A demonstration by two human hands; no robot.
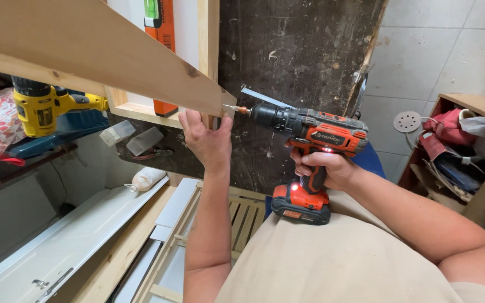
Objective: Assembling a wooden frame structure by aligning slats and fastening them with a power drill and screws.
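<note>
Head view: right hand [324,167] grips orange drill [310,134] driving into wooden board [85,50] that left hand [206,137] steadies.

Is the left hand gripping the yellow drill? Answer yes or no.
No. The left hand steadies the wooden board, while the yellow drill lies untouched on a shelf to the left.

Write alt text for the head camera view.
A right hand holds an orange and black cordless drill, its bit at the end of a slanted wooden board that the left hand steadies. A yellow drill rests behind.
</note>
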